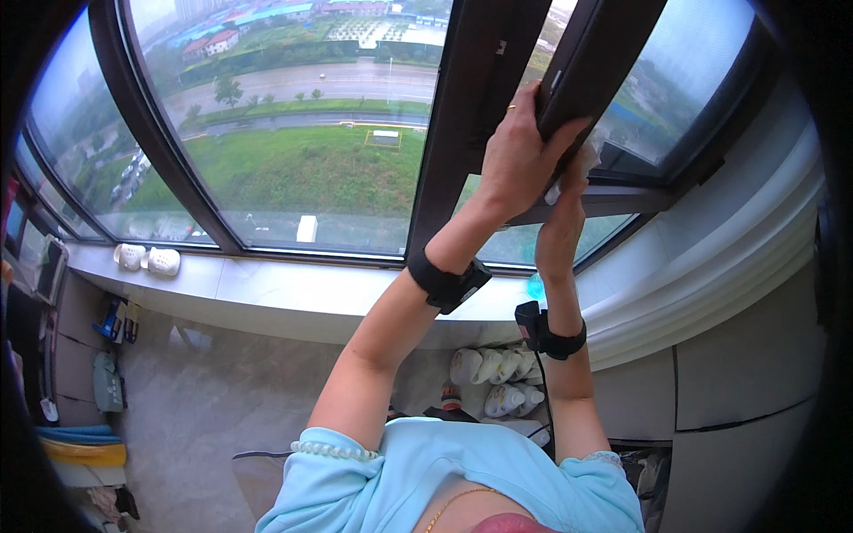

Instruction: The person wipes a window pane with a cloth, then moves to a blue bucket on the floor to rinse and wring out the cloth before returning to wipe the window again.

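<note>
My left hand grips the edge of a dark window sash that stands swung inward, its thumb on the near face and its fingers behind. Just below and to the right, my right hand presses a crumpled white wipe or tissue against the lower part of the same sash. Its fingertips are partly hidden by the wipe and the frame. A dark fixed window frame rises to the left of both hands. Black straps with small devices circle both wrists.
Below the panes runs a white windowsill, with white clogs at its left and a turquoise bottle near my right forearm. A white curtain hangs at right. Several white jugs stand on the floor under the sill.
</note>
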Available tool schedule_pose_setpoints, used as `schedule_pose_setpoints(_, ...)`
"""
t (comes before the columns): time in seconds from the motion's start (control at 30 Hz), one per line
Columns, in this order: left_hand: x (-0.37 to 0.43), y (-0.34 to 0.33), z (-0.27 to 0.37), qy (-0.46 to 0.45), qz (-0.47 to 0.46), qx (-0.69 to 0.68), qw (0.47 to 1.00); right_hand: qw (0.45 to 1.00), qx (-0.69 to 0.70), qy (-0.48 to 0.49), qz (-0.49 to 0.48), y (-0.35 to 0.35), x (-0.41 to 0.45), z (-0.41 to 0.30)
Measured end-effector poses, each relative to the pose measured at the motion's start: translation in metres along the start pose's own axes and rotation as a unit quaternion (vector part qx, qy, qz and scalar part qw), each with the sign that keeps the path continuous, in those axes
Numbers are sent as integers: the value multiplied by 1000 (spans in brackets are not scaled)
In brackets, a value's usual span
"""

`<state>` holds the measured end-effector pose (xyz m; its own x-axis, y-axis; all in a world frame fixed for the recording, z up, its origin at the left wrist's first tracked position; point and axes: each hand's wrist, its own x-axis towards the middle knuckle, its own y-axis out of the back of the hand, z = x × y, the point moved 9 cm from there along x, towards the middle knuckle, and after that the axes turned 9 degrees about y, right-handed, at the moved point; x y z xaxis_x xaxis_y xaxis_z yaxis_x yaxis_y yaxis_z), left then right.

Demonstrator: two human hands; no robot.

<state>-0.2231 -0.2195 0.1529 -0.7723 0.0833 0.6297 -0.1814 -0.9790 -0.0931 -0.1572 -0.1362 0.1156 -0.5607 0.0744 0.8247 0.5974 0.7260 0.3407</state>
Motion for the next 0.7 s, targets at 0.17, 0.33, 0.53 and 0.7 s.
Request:
schedule_pose_setpoints(0.17,0,9,6,-23,13,16,1000,984,-150,90,-33,3,8,15)
schedule_pose_setpoints(0.33,-2,21,7,8,27,41,999,986,-142,83,34,34,23,40)
schedule_pose_setpoints(0.53,-9,48,-2,14,93,108,990,968,-214,103,83,83,47,90)
schedule_pose_setpoints(0.7,-17,69,-13,69,141,112,981,947,-278,139,82,149,70,157)
